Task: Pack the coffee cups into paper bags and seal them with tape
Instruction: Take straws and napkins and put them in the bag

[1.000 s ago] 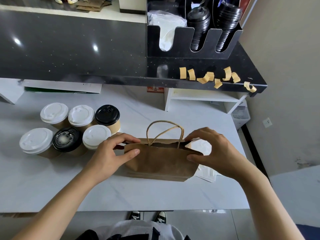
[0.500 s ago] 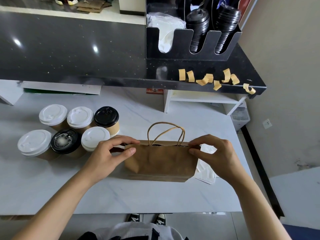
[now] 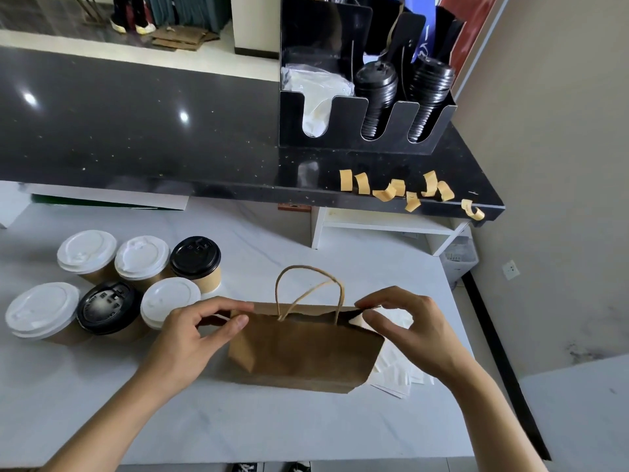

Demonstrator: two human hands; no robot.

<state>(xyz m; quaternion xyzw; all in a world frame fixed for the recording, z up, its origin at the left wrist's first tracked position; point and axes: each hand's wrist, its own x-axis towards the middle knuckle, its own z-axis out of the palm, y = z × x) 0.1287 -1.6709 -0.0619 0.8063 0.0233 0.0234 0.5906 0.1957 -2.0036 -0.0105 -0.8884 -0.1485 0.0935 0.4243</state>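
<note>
On the white tabletop (image 3: 238,420), near centre: one brown paper bag (image 3: 303,352), upright, twisted-paper handles (image 3: 308,291) standing up, mouth partly open along the top edge.

Left hand (image 3: 190,338): thumb and forefinger pinching the bag's top left corner. Right hand (image 3: 412,328): thumb and forefinger pinching the top right corner, other fingers curled loosely above. Both hands grasp the bag; neither holds a cup.

Left of the bag: six lidded coffee cups (image 3: 143,277) in two rows, four with white lids, two with black. The nearest white-lidded cup (image 3: 168,301) stands just beside the left hand. None can be seen in the bag; its inside is hidden.

Right of the bag, partly under it: white paper sheets (image 3: 394,376), flat.

Far side, on the black counter (image 3: 136,131): a row of tan tape strips (image 3: 394,190) stuck along the front edge, ends curling free; behind them a black lid organiser (image 3: 364,131) with stacked black lids.

Step in hand, as judged: opening and squaring the bag's mouth for loading. To do it well, draw the two corners apart evenly so the sides unfold, keep the base flat on the tabletop, and let the handles fall clear of the opening. The mouth should be wide enough for a cup to go in upright without catching the rim. Tape lies well apart, a reach over the bag.
</note>
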